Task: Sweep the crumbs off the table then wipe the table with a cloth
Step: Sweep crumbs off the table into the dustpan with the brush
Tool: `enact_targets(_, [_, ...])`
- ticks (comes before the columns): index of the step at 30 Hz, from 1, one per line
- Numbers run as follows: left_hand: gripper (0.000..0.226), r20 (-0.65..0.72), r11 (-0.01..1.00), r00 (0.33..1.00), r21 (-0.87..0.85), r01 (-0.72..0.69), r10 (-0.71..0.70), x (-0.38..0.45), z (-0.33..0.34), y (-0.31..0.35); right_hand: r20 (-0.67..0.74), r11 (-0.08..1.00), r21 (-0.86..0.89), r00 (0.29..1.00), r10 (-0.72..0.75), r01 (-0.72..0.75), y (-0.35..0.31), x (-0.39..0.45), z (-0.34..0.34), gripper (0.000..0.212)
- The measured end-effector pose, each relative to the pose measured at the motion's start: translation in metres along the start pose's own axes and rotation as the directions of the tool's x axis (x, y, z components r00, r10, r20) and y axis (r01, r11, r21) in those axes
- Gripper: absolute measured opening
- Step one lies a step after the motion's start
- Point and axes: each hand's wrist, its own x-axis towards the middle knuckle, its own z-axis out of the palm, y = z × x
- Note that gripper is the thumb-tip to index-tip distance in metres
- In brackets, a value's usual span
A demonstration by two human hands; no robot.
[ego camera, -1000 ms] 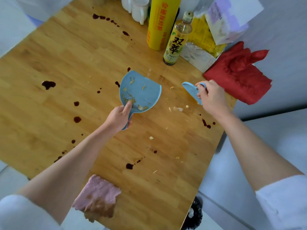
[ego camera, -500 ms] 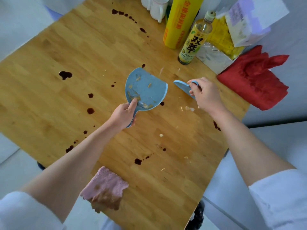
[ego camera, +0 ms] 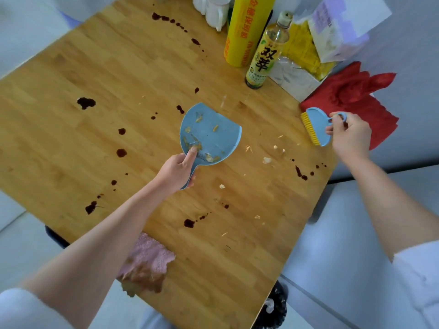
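- We take the blue dustpan [ego camera: 211, 136] as our landmark; it sits near the middle of the wooden table [ego camera: 99, 74], with several crumbs lying in its pan.
- Our left hand [ego camera: 177, 170] grips the dustpan's handle, fingers curled round it and the thumb stretched up onto the pan.
- To the right of the dustpan, at the table's edge, our right hand [ego camera: 350, 136] pinches the ring handle of a small blue brush [ego camera: 317, 125], yellow bristles facing the dustpan; whether the bristles touch the wood we cannot quite tell.
- Between dustpan and brush, loose crumbs [ego camera: 267, 160] lie scattered on the wood, with more nearer to us.
- Dark spills [ego camera: 86, 102] dot the table left of the dustpan and beyond it.
- Nearer to us than the dustpan, a stained pink cloth [ego camera: 147, 262] hangs over the table's edge, partly hidden by our left forearm.
- Beyond the dustpan stand a bottle [ego camera: 264, 58] and a yellow roll [ego camera: 247, 29]; behind the brush lies a red cloth [ego camera: 356, 96].
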Motion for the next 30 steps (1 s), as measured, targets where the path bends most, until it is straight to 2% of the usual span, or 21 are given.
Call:
enact_targets(4, [0.061, -0.06, 1.0, 0.998, -0.003, -0.004, 0.004, -0.001, -0.005, -0.009, 0.068, 0.998, 0.051, 0.996, -0.051, 0.048, -0.023, -0.008, 0.037, 0.031])
enact_targets(8, [0.061, -0.053, 0.999, 0.998, 0.018, 0.038, -0.037, -0.012, 0.001, -0.012, 0.172, 0.991, 0.089, 0.978, -0.117, 0.103, -0.039, -0.043, 0.057, 0.027])
enact_targets(17, [0.061, -0.15, 0.995, 0.988, -0.09, 0.03, -0.043, -0.075, 0.028, -0.029, 0.384, 0.962, 0.174, 0.885, -0.264, 0.212, -0.027, -0.108, 0.036, 0.02])
enact_targets(19, [0.061, -0.199, 0.992, 0.978, -0.12, 0.036, -0.059, -0.095, 0.031, -0.038, 0.393, 0.952, 0.196, 0.871, -0.295, 0.234, -0.022, -0.118, 0.023, 0.02])
enact_targets(23, [0.06, -0.301, 0.987, 0.951, -0.158, 0.026, -0.073, -0.128, 0.021, -0.046, 0.283, 0.917, 0.281, 0.889, -0.36, 0.282, -0.019, -0.119, -0.004, 0.021])
enact_targets(26, [0.06, -0.367, 0.979, 0.925, -0.204, 0.023, -0.099, -0.147, 0.014, -0.054, 0.32, 0.868, 0.314, 0.818, -0.478, 0.385, -0.035, -0.124, -0.008, 0.019])
enact_targets(30, [0.062, -0.354, 0.976, 0.927, -0.212, 0.049, -0.124, -0.158, 0.009, -0.065, 0.443, 0.817, 0.271, 0.687, -0.576, 0.51, -0.066, -0.138, 0.012, 0.016])
